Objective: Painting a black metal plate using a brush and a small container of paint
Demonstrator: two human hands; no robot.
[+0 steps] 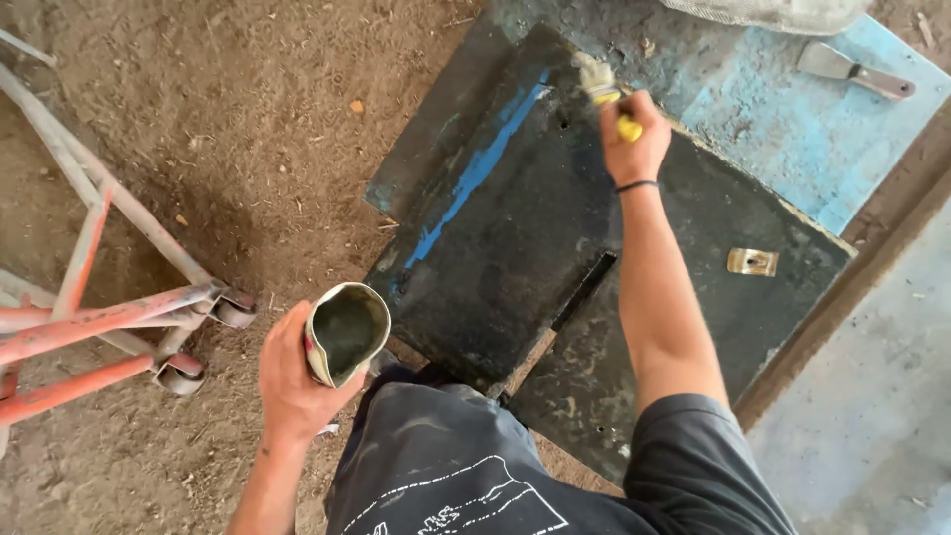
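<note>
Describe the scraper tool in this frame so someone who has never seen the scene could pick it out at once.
Start at the light blue panel in the upper right, behind the black board that the right hand is brushing. The scraper lies flat near its top edge. Unlike the small brass plate on the black board, it has a wide grey blade and a dark handle.

Right hand [634, 144] presses brush [599, 81] on black panel [515, 238] (blue streak); left hand [292, 381] grips can [347, 332].
</note>
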